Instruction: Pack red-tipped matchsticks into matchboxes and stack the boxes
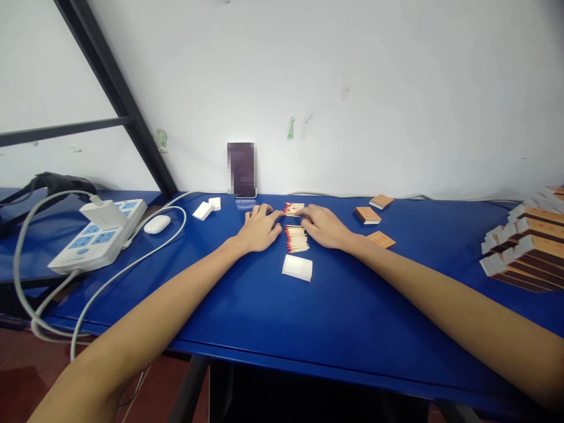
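Two groups of red-tipped matches lie on the blue table point(247, 305), their heads toward the left. My left hand point(261, 228) rests beside the far matches point(293, 209), fingers apart, its index fingertip at their red heads. From the other side my right hand point(324, 225) reaches in, fingers stretched out, its index fingertip at the wooden ends of the same group. Nearer to me is the second row of matches point(297, 239), laid side by side between the hands. Just below it sits a white matchbox tray point(297, 267).
Orange matchbox sleeves point(367, 215) lie beyond my right hand, and many matchboxes point(529, 247) are stacked at the right edge. White trays point(203, 211) are at the left. A phone point(244, 170) leans on the wall. Cables surround a power strip point(99, 235) and white earbud case point(157, 224).
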Action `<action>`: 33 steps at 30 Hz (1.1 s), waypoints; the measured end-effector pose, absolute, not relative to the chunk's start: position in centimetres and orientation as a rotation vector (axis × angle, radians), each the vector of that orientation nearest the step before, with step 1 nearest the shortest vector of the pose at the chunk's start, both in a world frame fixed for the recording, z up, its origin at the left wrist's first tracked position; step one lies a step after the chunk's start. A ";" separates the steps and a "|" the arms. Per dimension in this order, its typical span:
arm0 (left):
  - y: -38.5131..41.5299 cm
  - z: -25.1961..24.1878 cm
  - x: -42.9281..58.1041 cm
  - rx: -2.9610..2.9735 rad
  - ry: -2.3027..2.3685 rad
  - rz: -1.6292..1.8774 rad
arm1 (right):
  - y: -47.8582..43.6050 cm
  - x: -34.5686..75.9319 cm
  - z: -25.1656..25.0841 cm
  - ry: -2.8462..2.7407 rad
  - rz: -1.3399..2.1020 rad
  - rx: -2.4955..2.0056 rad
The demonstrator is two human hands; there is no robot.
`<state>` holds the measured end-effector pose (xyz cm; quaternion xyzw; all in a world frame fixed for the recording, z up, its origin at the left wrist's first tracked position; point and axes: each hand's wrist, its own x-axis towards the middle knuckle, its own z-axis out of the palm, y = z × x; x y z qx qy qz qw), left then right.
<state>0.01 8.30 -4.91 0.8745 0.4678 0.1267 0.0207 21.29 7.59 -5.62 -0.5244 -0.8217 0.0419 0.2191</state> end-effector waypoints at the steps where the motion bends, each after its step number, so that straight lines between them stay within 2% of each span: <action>1: 8.3 -4.9 0.0 2.711 1.444 0.396 | 7.6 21.3 -5.6 -2.271 0.121 -1.449; 17: 8.3 -5.0 0.0 2.754 1.363 0.467 | 7.4 21.4 -5.6 -2.211 0.166 -1.339; 33: 8.3 -5.0 0.1 2.728 1.410 0.406 | 7.3 21.2 -5.5 -2.264 0.093 -1.434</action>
